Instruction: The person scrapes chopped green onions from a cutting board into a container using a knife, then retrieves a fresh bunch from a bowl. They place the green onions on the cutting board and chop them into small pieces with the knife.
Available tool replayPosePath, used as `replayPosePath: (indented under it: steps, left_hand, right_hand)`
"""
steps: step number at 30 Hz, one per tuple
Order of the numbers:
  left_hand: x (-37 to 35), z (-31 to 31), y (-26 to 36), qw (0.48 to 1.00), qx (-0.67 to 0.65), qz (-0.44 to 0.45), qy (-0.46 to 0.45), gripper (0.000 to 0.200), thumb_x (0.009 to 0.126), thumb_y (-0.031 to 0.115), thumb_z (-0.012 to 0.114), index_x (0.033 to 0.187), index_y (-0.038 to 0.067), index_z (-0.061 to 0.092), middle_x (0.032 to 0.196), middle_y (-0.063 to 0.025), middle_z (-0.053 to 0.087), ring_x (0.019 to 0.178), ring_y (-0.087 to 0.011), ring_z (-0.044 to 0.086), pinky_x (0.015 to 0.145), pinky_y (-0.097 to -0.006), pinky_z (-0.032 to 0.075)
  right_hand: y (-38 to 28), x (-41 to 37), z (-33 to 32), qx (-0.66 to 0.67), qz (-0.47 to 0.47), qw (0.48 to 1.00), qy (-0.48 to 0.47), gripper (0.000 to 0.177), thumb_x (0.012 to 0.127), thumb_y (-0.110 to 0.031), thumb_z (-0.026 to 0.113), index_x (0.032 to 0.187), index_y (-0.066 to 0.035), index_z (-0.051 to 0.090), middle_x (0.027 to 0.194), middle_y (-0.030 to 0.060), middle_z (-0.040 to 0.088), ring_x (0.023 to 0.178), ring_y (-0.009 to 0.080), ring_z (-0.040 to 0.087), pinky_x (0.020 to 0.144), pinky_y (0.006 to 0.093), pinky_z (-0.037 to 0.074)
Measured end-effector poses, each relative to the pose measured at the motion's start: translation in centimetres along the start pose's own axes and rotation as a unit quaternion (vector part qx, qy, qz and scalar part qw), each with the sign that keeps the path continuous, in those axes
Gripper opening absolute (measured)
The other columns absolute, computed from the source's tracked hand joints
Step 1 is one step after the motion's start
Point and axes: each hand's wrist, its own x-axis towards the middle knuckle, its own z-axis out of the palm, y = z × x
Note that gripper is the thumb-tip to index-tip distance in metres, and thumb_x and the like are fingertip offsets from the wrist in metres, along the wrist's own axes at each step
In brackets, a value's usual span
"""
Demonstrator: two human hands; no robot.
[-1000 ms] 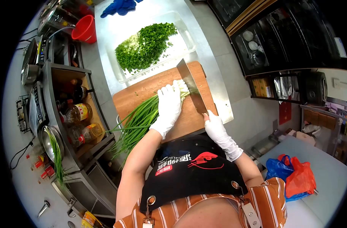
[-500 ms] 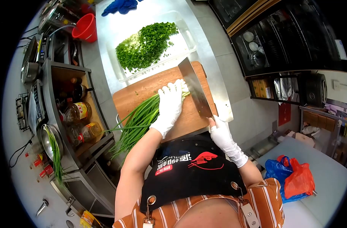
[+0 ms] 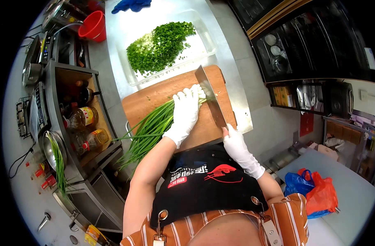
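Observation:
A bunch of green onions [image 3: 151, 127] lies across the wooden cutting board [image 3: 204, 127], its long green leaves hanging over the board's lower left side. My left hand [image 3: 185, 112], in a white glove, is closed over the bunch near its pale ends. Gloved as well, my right hand [image 3: 237, 144] grips a wide cleaver [image 3: 212, 96] at its near end; the handle is hidden. The blade stands on edge beside the pale ends, close to my left fingertips. Beyond the board, a clear plastic tub [image 3: 204, 39] holds chopped green onion [image 3: 162, 46].
The board rests on a steel table [image 3: 232, 61], with a blue cloth [image 3: 130, 5] at its far end. On the left are a red bucket [image 3: 93, 27], a shelf with oil bottles [image 3: 84, 118] and a metal bowl [image 3: 52, 153] with more green onions. Plastic bags [image 3: 318, 192] lie at right.
The cleaver and my right hand have shifted slightly, with the blade now nearer the pale ends and more upright. My left hand keeps its hold on the bunch. The whole view has moved a little.

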Motion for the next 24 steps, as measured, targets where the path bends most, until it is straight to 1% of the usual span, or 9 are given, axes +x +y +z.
replayPosePath:
  steps: [5, 8, 9, 11, 12, 13, 17, 21, 24]
  left_hand:
    - [0.0, -0.2, 0.0, 1.0, -0.012, 0.007, -0.006, 0.06, 0.087, 0.025, 0.057, 0.138, -0.001, 0.04, 0.106, -0.0187, 0.052, 0.092, -0.0331, 0.051, 0.085, -0.0463, 0.041]
    - [-0.2, -0.6, 0.0, 1.0, -0.017, 0.006, 0.021, 0.058, 0.087, 0.022, 0.054, 0.138, -0.003, 0.04, 0.108, -0.0212, 0.053, 0.093, -0.0352, 0.051, 0.087, -0.0491, 0.041]
    - [-0.3, -0.2, -0.1, 0.999, -0.013, 0.008, 0.035, 0.058, 0.086, 0.019, 0.051, 0.138, -0.005, 0.04, 0.109, -0.0235, 0.054, 0.094, -0.0374, 0.052, 0.088, -0.0516, 0.042]
    - [-0.4, 0.4, -0.1, 0.998, 0.0, 0.013, 0.065, 0.059, 0.085, 0.019, 0.053, 0.138, -0.004, 0.04, 0.109, -0.0234, 0.053, 0.093, -0.0374, 0.052, 0.088, -0.0516, 0.042]
    - [-0.3, 0.8, -0.1, 0.998, -0.016, 0.005, 0.061, 0.06, 0.085, 0.021, 0.054, 0.137, -0.005, 0.04, 0.106, -0.022, 0.053, 0.091, -0.0364, 0.052, 0.086, -0.0511, 0.042]
    - [-0.3, 0.1, 0.0, 0.998, -0.055, -0.011, 0.024, 0.057, 0.086, 0.015, 0.05, 0.138, -0.003, 0.039, 0.105, -0.0209, 0.052, 0.092, -0.035, 0.052, 0.088, -0.0502, 0.042]
    - [-0.2, -0.7, 0.2, 1.0, -0.014, -0.019, -0.001, 0.062, 0.088, 0.031, 0.056, 0.14, 0.002, 0.04, 0.102, -0.0156, 0.052, 0.09, -0.0311, 0.051, 0.086, -0.0469, 0.042]
    - [-0.4, -0.1, 0.3, 1.0, 0.001, -0.021, -0.005, 0.068, 0.086, 0.035, 0.059, 0.142, 0.002, 0.038, 0.104, -0.0161, 0.053, 0.091, -0.0315, 0.052, 0.088, -0.0478, 0.042]
    - [-0.6, 1.1, 0.2, 0.998, 0.023, -0.019, 0.048, 0.069, 0.084, 0.034, 0.06, 0.14, 0.0, 0.039, 0.105, -0.0166, 0.052, 0.093, -0.0325, 0.051, 0.087, -0.0488, 0.041]
  right_hand:
    - [1.0, -0.1, 1.1, -0.008, -0.001, 1.0, -0.001, 0.024, 0.096, -0.018, 0.048, 0.104, 0.004, 0.055, 0.07, 0.0296, 0.059, 0.07, 0.0475, 0.06, 0.059, 0.0522, 0.047]
    - [0.6, 1.5, 2.0, 0.041, 0.007, 0.999, 0.005, 0.019, 0.096, -0.015, 0.046, 0.093, 0.003, 0.053, 0.07, 0.03, 0.058, 0.069, 0.0478, 0.059, 0.057, 0.0537, 0.045]
    - [0.9, 1.5, 2.1, 0.032, 0.014, 0.999, -0.008, 0.019, 0.094, -0.013, 0.046, 0.097, 0.004, 0.055, 0.071, 0.0302, 0.058, 0.069, 0.0473, 0.059, 0.057, 0.0544, 0.045]
    - [2.3, 1.6, 3.3, 0.022, -0.065, 0.996, 0.061, 0.025, 0.092, -0.011, 0.048, 0.109, 0.005, 0.057, 0.068, 0.0291, 0.059, 0.067, 0.0458, 0.061, 0.059, 0.0544, 0.046]
    - [2.1, 1.7, 3.2, 0.018, -0.027, 0.999, 0.039, 0.022, 0.092, -0.012, 0.049, 0.105, 0.004, 0.058, 0.068, 0.0293, 0.059, 0.068, 0.0466, 0.061, 0.059, 0.0549, 0.047]
    - [2.1, 1.9, 3.0, -0.006, -0.023, 0.999, 0.025, 0.021, 0.093, -0.015, 0.05, 0.1, 0.003, 0.058, 0.069, 0.0297, 0.06, 0.07, 0.047, 0.061, 0.061, 0.0556, 0.046]
    - [1.8, 1.5, 2.6, -0.019, -0.002, 1.0, 0.023, 0.024, 0.095, -0.02, 0.05, 0.099, 0.002, 0.058, 0.071, 0.0294, 0.061, 0.074, 0.0479, 0.061, 0.065, 0.055, 0.048]
    - [2.2, 0.2, 2.4, -0.024, 0.028, 0.999, 0.015, 0.024, 0.094, -0.019, 0.05, 0.099, 0.002, 0.059, 0.074, 0.0296, 0.062, 0.076, 0.0483, 0.061, 0.066, 0.0543, 0.048]
    - [2.8, 0.4, 2.0, 0.014, -0.004, 1.0, 0.027, 0.024, 0.094, -0.017, 0.052, 0.101, 0.004, 0.06, 0.079, 0.0296, 0.063, 0.079, 0.0483, 0.061, 0.066, 0.0519, 0.049]
